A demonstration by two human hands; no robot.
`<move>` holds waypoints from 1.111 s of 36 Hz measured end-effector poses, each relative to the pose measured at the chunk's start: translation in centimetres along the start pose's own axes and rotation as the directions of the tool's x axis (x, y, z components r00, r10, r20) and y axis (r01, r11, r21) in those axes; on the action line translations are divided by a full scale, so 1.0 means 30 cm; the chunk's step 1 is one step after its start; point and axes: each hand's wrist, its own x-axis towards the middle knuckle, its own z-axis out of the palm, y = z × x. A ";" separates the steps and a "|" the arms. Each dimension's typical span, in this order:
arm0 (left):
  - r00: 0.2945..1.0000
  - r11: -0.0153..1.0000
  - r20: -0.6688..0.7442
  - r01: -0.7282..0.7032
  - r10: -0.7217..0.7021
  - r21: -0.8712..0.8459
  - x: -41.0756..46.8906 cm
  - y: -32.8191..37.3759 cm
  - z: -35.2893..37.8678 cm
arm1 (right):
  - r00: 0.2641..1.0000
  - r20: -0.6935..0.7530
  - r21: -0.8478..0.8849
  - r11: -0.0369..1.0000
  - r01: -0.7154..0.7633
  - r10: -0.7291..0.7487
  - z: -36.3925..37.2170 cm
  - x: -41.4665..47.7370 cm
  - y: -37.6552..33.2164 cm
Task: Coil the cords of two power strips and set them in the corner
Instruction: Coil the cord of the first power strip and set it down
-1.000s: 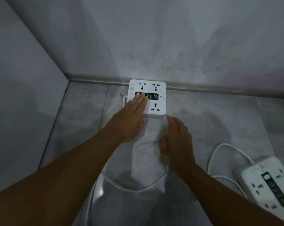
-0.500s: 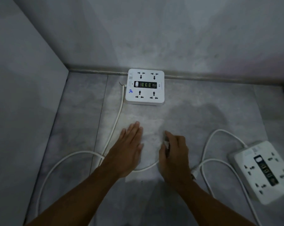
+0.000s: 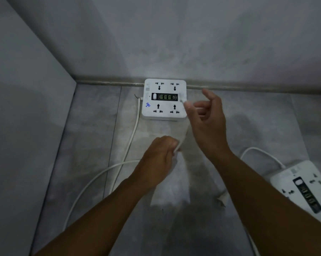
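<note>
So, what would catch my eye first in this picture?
A white square power strip sits against the back wall, near the left corner, brightly lit. In front of it the left hand and right hand hold a stretch of white cord between them. A second power strip lies on the floor at lower right.

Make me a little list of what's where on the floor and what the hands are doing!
Square power strip: flat on floor against the back wall
White cord: leaves strip's left side, loops loose on floor
Left hand: grips the white cord
Right hand: raised, pinches the same cord, blurred
Second power strip: lower right, on floor
Second cord: uncoiled beside it
</note>
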 end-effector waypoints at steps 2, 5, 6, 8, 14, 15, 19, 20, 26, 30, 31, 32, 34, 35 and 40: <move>0.979 0.965 -0.016 0.200 -0.205 -0.171 0.034 0.034 -0.008 | 0.979 0.136 0.087 0.982 -0.166 0.153 0.007 -0.008 0.017; 0.934 0.897 -0.064 0.316 -0.351 -0.309 0.084 0.077 -0.029 | 0.902 0.298 0.257 0.884 -0.390 0.312 0.032 -0.045 0.047; 0.926 0.876 -0.088 0.313 -0.368 -0.368 0.099 0.089 -0.039 | 0.875 0.338 0.323 0.830 -0.455 0.348 0.040 -0.060 0.051; 0.894 0.793 -0.116 0.316 -0.432 -0.521 0.130 0.115 -0.060 | 0.809 0.437 0.413 0.711 -0.569 0.393 0.047 -0.088 0.052; 0.795 0.502 -0.140 0.225 -0.590 -0.835 0.238 0.173 -0.111 | 0.426 0.865 0.225 0.552 -0.803 0.266 0.050 -0.187 0.068; 0.790 0.500 -0.138 0.232 -0.598 -0.834 0.258 0.172 -0.130 | 0.406 0.875 0.190 0.582 -0.790 0.266 0.049 -0.194 0.070; 0.788 0.604 -0.150 0.318 -0.597 -0.731 0.315 0.110 -0.206 | 0.501 0.815 0.175 0.703 -0.689 0.289 0.032 -0.173 0.046; 0.791 0.661 -0.162 0.359 -0.590 -0.659 0.322 0.084 -0.223 | 0.551 0.785 0.153 0.774 -0.614 0.283 0.025 -0.156 0.035; 0.741 0.771 -0.260 0.512 -0.619 -0.378 0.343 0.020 -0.302 | 0.720 0.691 -0.044 0.998 -0.052 0.068 -0.061 0.004 -0.048; 0.764 0.893 -0.465 0.407 -0.447 -0.191 0.337 0.008 -0.311 | 0.766 0.631 -0.065 0.975 0.213 -0.125 -0.135 0.100 -0.117; 0.810 0.928 -0.453 0.339 -0.372 -0.156 0.331 0.015 -0.306 | 0.773 0.613 -0.048 0.969 0.241 -0.162 -0.153 0.121 -0.139; 0.854 0.953 -0.421 0.274 -0.304 -0.131 0.325 0.024 -0.302 | 0.779 0.594 -0.034 0.961 0.273 -0.200 -0.168 0.140 -0.156; 0.902 0.963 -0.348 0.202 -0.255 -0.181 0.305 0.056 -0.293 | 0.783 0.557 -0.037 0.933 0.357 -0.277 -0.191 0.166 -0.194; 0.917 0.948 -0.303 0.180 -0.258 -0.264 0.294 0.070 -0.288 | 0.792 0.526 -0.060 0.915 0.398 -0.310 -0.200 0.176 -0.209; 0.972 0.875 -0.121 0.123 -0.202 -0.469 0.240 0.095 -0.239 | 0.899 0.187 -0.242 0.869 0.433 -0.396 -0.220 0.246 -0.210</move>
